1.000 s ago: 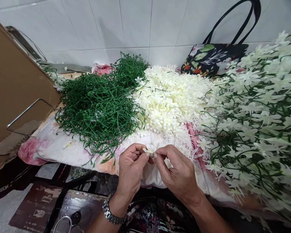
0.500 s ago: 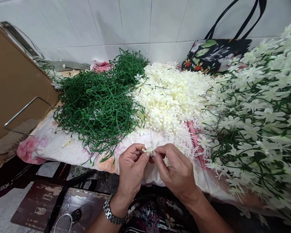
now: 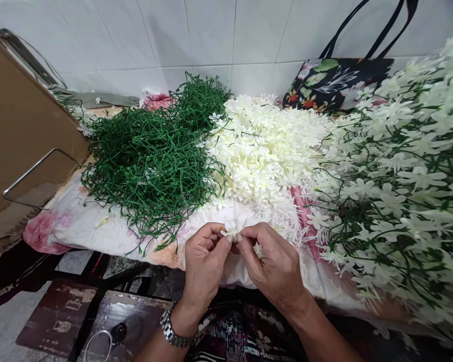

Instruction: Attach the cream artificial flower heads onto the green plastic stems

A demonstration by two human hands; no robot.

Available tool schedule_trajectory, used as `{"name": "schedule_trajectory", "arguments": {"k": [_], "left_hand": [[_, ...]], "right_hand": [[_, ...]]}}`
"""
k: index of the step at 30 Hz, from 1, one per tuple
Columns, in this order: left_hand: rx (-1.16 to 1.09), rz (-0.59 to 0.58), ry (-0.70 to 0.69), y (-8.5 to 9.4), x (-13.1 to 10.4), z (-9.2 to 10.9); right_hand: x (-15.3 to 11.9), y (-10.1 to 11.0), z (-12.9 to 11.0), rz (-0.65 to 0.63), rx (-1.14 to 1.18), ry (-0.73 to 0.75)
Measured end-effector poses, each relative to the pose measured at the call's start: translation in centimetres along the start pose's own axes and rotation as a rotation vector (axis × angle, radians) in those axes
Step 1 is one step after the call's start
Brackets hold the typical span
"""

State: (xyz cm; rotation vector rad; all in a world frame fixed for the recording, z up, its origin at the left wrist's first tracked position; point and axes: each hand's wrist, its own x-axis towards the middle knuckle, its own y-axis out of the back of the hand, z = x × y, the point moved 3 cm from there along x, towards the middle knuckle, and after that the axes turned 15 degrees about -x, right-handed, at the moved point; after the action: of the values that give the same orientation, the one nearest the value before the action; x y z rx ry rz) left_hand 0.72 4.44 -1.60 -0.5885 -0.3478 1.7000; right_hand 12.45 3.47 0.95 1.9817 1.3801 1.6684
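Observation:
Between the fingertips of both hands is a small white flower (image 3: 231, 230). My left hand (image 3: 207, 256), with a metal watch on its wrist, pinches it from the left. From the right, my right hand (image 3: 272, 261) pinches it with thumb and forefinger; the tips of both hands nearly meet. Beyond my left hand lies a tangled heap of green stems (image 3: 151, 161). A pile of loose white blossoms (image 3: 260, 146) lies straight beyond my hands. White flowers on green stems (image 3: 403, 191) are massed at the right.
A floral cloth (image 3: 113, 241) covers the surface. At the left stands a cardboard box (image 3: 26, 130) with a wire handle. A black floral bag (image 3: 335, 83) leans against the tiled wall (image 3: 211, 30). Brown boards (image 3: 132, 317) lie lower left.

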Motion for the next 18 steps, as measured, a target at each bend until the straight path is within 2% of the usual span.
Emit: {"name": "schedule_trajectory", "arguments": {"k": [6, 12, 16, 18], "left_hand": [[0.140, -0.026, -0.052, 0.27, -0.29, -0.09], [0.095, -0.053, -0.033, 0.56, -0.18, -0.21], [0.098, -0.025, -0.104, 0.52, 0.01, 0.19], [0.087, -0.003, -0.094, 0.45, 0.05, 0.29]], "right_hand": [[-0.01, -0.02, 0.00, 0.001, 0.004, -0.007], [-0.01, -0.03, 0.02, 0.004, -0.016, -0.006], [0.05, 0.10, -0.15, 0.001, -0.007, 0.008], [0.14, 0.29, -0.24, -0.007, 0.008, 0.002]]}}
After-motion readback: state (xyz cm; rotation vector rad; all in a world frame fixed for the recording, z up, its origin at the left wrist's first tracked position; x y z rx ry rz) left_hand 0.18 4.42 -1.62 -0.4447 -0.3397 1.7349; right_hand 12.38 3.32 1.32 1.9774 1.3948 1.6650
